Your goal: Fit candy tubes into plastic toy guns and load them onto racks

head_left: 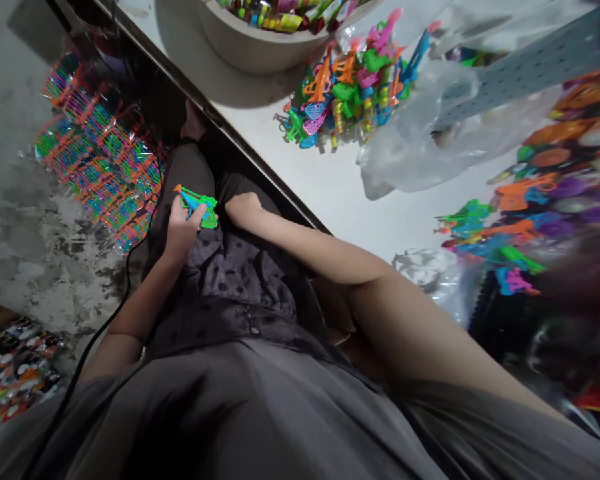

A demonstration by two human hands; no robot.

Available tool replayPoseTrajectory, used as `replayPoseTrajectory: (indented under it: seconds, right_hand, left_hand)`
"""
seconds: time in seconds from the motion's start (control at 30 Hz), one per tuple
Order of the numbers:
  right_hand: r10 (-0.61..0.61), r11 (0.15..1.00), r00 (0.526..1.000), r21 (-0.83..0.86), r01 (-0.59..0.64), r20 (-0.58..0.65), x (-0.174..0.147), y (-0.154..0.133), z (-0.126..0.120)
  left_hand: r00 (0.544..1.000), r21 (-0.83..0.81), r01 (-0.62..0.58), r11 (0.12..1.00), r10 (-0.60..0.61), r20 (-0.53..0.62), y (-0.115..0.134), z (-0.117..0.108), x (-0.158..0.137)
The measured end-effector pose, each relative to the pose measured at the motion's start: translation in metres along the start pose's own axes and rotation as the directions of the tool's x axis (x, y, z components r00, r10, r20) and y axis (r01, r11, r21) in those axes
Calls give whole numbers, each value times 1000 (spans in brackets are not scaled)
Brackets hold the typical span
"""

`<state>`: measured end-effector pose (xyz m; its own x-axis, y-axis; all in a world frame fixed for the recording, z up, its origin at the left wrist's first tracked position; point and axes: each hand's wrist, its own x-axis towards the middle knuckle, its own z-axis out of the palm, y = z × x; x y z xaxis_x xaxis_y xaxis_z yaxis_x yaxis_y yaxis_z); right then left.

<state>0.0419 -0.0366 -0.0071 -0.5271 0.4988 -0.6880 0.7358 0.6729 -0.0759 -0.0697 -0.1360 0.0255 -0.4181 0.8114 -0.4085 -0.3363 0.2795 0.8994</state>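
My left hand (180, 230) is closed around small plastic toy guns (209, 217), held above my lap. Green and blue parts show, with an orange tip at the upper left. My right hand (244, 211) is curled just to the right of them, over my thigh and apart from the toys. Its back faces me, so whatever its fingers may hold is hidden. On the white table (280, 177) lies a pile of similar toy guns (347, 87) in orange, green, blue and pink.
A round tub (260, 50) of colourful packed pieces stands at the table's back. Clear plastic bags (415, 160) and more toys (510, 227) lie to the right. Bagged toys (100, 153) cover the floor at left, and a black cable (128, 267) runs beside my left arm.
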Motion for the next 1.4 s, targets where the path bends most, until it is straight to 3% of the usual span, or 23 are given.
replayPoseTrajectory:
  seconds: [0.1,0.17,0.2,0.27,0.37,0.43,0.53,0.6,0.67,0.8,0.97,1.07,1.2,1.33,1.4]
  right_hand:
    - [-45,988,998,148,39,39,1,24,-5]
    - [-112,896,994,430,108,-16,-3,44,-5]
    - [-134,788,989,600,141,-56,-8,52,-4]
    - [-145,459,984,874,157,-100,-18,61,-2]
    - [-149,-20,983,995,102,-104,-36,58,4]
    - [-126,-231,985,969,91,-122,-45,49,6]
    - [-56,-394,984,909,134,-169,-54,34,9]
    - [16,-405,975,891,208,-220,-58,27,11]
    - [150,-342,946,883,321,-286,-63,21,13]
    - [431,-57,785,855,515,-444,-73,13,17]
    - [446,283,579,721,633,-683,-79,10,22]
    - [482,324,508,684,653,-714,-76,9,25]
    - [487,230,506,664,712,-712,-75,5,26]
    - [446,226,635,765,603,-631,-81,-1,21]
    - [488,264,652,810,524,-580,-84,-5,18]
  left_hand:
    - [1000,-40,-1,999,1,-6,1,-1,2]
    - [1000,-76,9,997,-8,6,0,0,3]
    - [1000,-91,10,996,-9,12,-1,1,3]
    - [1000,-112,10,994,-7,26,-3,3,3]
    - [998,-131,22,991,-14,59,-3,8,3]
    - [996,-134,40,990,-29,84,-2,12,1]
    - [992,-128,66,990,-51,114,4,18,-2]
    - [989,-125,84,989,-68,129,7,22,-5]
    - [986,-123,108,987,-91,140,11,25,-9]
    - [974,-113,177,978,-157,167,16,33,-19]
    - [935,-101,279,955,-246,254,24,43,-34]
    - [931,-115,302,946,-266,251,29,49,-41]
    - [950,-185,267,946,-226,217,31,54,-44]
    - [971,-225,201,953,-163,174,25,57,-45]
    - [979,-239,169,956,-135,151,21,59,-45]
